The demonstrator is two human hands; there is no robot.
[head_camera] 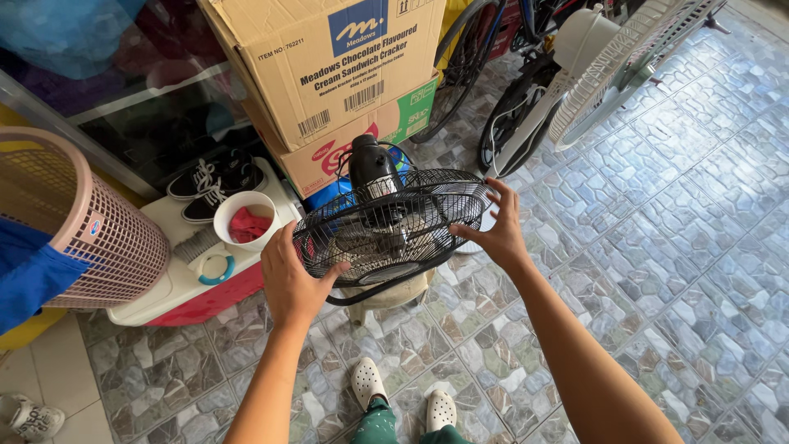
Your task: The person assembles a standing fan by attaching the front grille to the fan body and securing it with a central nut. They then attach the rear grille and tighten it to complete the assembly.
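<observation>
A black wire fan cage sits tilted at the middle of the view, its black motor housing rising behind it, the whole fan resting on a low pale stand on the stone-patterned tile floor. The left hand grasps the cage's left rim, thumb hooked over the lower edge. The right hand holds the right rim, fingers spread and curled around the wires.

Just behind the fan stand 2 stacked cardboard boxes. To the left, a white-lidded red cooler carries a white cup with red cloth inside, a brush, a teal ring and a pair of black sneakers. A pink plastic laundry basket leans beside it. At upper right a white fan grille leans near bicycle wheels. Below, the person's feet in 2 white clogs stand on the floor.
</observation>
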